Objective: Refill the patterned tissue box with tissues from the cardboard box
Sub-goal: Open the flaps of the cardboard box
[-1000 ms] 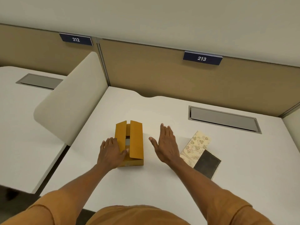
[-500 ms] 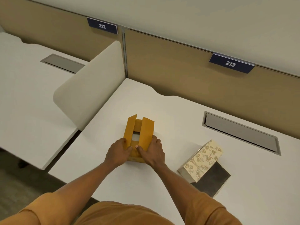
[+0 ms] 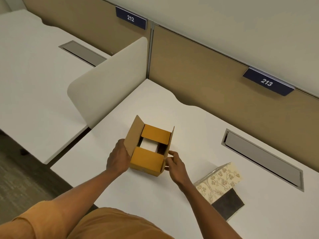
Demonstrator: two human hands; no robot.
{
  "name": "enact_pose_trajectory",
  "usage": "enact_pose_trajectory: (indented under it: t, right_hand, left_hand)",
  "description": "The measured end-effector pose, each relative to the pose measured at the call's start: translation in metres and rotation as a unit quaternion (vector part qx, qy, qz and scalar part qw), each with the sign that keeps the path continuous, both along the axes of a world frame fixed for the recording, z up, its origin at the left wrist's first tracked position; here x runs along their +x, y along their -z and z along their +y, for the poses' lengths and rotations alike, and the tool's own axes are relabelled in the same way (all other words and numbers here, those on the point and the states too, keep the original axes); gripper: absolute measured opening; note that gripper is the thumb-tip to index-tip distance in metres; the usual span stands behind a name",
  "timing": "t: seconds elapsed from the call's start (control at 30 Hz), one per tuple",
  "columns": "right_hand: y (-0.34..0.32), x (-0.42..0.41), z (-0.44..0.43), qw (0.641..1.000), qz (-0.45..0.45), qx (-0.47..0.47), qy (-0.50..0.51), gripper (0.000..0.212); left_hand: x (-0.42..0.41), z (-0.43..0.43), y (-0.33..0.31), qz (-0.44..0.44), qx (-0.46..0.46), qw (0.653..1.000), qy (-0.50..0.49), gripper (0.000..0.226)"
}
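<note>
A small brown cardboard box stands on the white desk in front of me. Its two long side flaps stand up and its two short flaps lie inward. White tissues show through the gap between them. My left hand presses the outside of the left flap. My right hand pinches the edge of the right flap. The patterned tissue box, cream with a leafy print, lies tilted at the right, partly on a dark flat panel.
A grey cable hatch is set into the desk behind the patterned box. A curved white divider separates this desk from the neighbouring one on the left. Tan partition panels with signs 212 and 213 close the back.
Both hands went from resting beside the closed box to spreading its long flaps upright, which exposed the tissues. The view has swung left and downward.
</note>
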State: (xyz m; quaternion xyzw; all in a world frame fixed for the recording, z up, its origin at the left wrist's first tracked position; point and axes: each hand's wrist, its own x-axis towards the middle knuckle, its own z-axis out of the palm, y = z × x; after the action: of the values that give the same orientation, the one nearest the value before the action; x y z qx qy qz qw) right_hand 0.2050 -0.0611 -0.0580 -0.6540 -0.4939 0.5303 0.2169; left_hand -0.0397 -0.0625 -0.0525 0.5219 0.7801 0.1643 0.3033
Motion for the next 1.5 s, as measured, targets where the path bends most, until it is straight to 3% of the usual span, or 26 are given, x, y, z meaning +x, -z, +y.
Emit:
enact_pose_trajectory:
  t: [0.13,0.33,0.5,0.63,0.97,1.17,1.27,1.37,1.5]
  right_hand:
    - [0.003,0.018,-0.007,0.999,-0.023,0.022,0.034,0.03]
    - [0.015,0.034,-0.017,0.998,-0.04,-0.015,0.054,0.039]
    - [0.022,0.031,-0.018,0.992,-0.111,-0.02,0.052,0.05]
    - [0.027,0.025,-0.015,0.978,-0.209,0.011,0.022,0.059]
    - [0.025,0.02,0.002,0.944,-0.327,0.017,-0.041,0.063]
    - [0.001,-0.003,0.012,0.896,-0.408,0.162,-0.073,0.047]
    - [-0.005,-0.017,0.021,0.864,-0.43,0.234,-0.116,0.036]
    - [-0.003,-0.023,0.031,0.844,-0.445,0.249,-0.166,0.025]
    - [0.003,-0.021,0.046,0.841,-0.448,0.216,-0.214,0.042]
  left_hand:
    - [-0.002,0.0,0.014,0.079,0.029,0.996,0.024,0.073]
    - [0.001,0.006,0.021,0.157,0.01,0.986,0.056,0.1]
    - [-0.001,0.006,0.033,0.219,0.008,0.967,0.134,0.067]
    - [0.006,0.012,0.04,0.158,-0.028,0.98,0.114,0.1]
    - [0.032,0.047,0.031,0.099,-0.111,0.989,0.007,0.081]
    - [0.039,0.062,0.017,0.058,-0.145,0.987,-0.042,0.084]
    - [0.034,0.067,0.002,0.052,-0.168,0.984,-0.027,0.08]
    - [0.026,0.062,-0.01,0.057,-0.175,0.983,0.021,0.068]
    - [0.017,0.04,-0.01,0.077,-0.182,0.976,0.096,0.07]
